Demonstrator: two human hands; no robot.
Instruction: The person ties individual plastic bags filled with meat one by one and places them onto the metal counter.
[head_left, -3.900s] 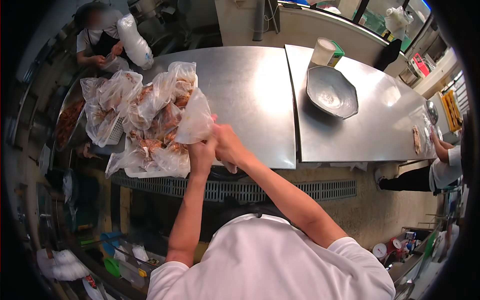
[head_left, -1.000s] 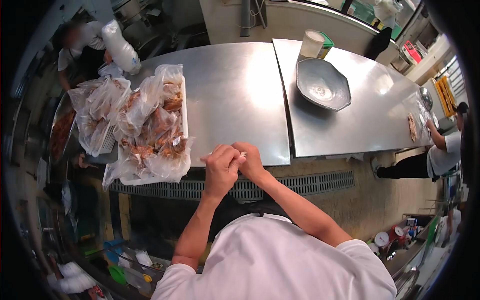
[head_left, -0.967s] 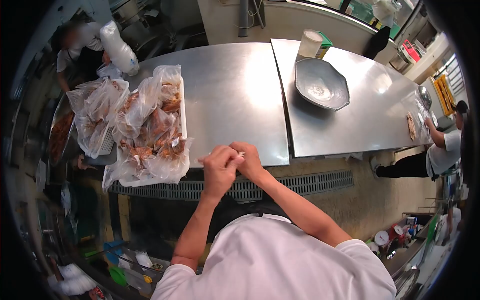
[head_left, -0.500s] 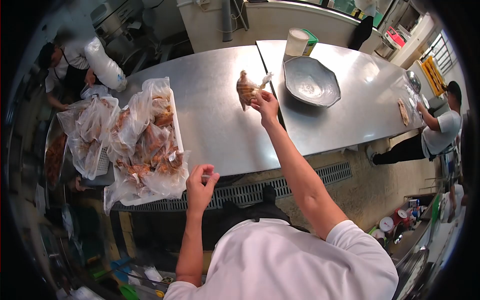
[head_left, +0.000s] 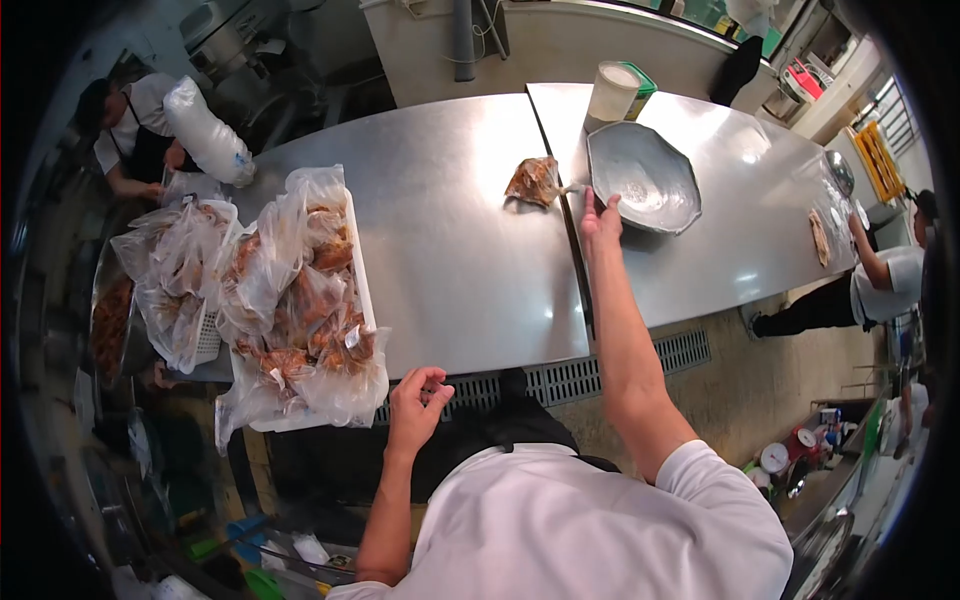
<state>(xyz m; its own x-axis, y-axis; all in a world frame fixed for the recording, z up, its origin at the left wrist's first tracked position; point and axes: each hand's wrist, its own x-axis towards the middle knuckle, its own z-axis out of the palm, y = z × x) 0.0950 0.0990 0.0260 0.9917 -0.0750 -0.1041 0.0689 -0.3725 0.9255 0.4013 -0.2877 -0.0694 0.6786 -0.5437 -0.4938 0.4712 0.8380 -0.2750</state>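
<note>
My right hand [head_left: 602, 218] reaches over the steel table, its fingers apart and holding nothing, by the near left rim of a grey dish [head_left: 645, 180]. Just left of it, a knotted clear bag of brown food [head_left: 533, 182] lies on the metal, its twisted end pointing at my fingers. My left hand [head_left: 417, 405] is held in front of the table's near edge, fingers loosely curled and apart, with nothing seen in it. To its upper left, a white tray [head_left: 362, 262] is heaped with bagged brown food [head_left: 305, 290].
Behind the dish stand a whitish tub [head_left: 612, 95] and a green container [head_left: 643, 88]. A second white basket [head_left: 208, 338] holds more bags at the left. One co-worker [head_left: 145, 135] is at the far left, another [head_left: 890, 280] at the far right. A seam [head_left: 570, 225] divides the tables.
My hands have parted. My right hand moved forward with the knotted bag, let it go on the table, and shifted right to the dish. My left hand stayed near the table's edge.
</note>
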